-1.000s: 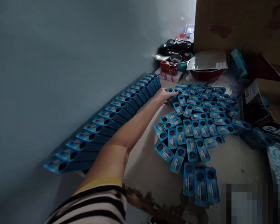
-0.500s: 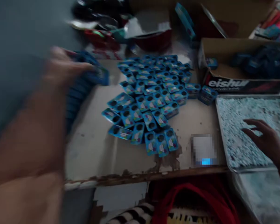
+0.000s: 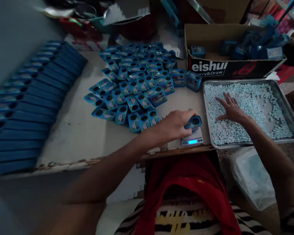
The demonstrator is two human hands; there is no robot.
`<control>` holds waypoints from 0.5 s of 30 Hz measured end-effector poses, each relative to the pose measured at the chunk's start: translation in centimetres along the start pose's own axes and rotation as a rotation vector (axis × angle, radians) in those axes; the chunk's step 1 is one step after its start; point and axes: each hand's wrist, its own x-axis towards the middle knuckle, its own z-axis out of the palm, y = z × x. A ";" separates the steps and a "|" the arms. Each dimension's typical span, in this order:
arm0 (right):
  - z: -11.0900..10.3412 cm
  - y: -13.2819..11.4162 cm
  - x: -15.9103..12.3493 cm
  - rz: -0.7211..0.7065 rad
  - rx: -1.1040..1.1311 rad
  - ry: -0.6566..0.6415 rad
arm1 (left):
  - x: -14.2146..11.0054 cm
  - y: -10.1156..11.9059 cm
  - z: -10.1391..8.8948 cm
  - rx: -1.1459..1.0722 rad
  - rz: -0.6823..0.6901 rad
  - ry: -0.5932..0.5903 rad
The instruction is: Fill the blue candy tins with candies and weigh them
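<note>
My left hand (image 3: 179, 125) grips a small blue candy box (image 3: 193, 122) with a dark round hole in its top. That box is at the plate of a small digital scale (image 3: 193, 141), whose display glows blue; whether it rests on the plate I cannot tell. Fingers spread, my right hand (image 3: 231, 109) is over a metal tray (image 3: 211, 138) of pale blue and white candies (image 3: 242, 94). Left of the scale, many similar blue boxes (image 3: 134, 86) stand crowded together on the table (image 3: 88, 137).
Long rows of blue boxes (image 3: 39, 98) line the table's left side. An open carton (image 3: 237, 68) holding more blue boxes stands behind the tray. Below the tray hangs a clear plastic bag (image 3: 254, 176). Bowls and a red container (image 3: 134, 29) sit at the back.
My left hand has come from the rows at the left to the scale and now holds a box there. My right hand remains over the tray, its fingers now spread wider. The view has shifted.
</note>
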 end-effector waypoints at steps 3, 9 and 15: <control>0.6 -0.1 1.9 -0.096 -0.011 0.032 | 1.3 -0.9 3.1 0.010 0.012 -0.019; 1.1 -1.8 0.2 -0.108 -0.056 0.174 | -2.8 -2.8 2.0 -0.074 -0.018 0.190; -0.9 -1.9 -2.2 0.212 0.307 0.266 | -9.7 -3.9 0.6 -0.004 -0.206 0.398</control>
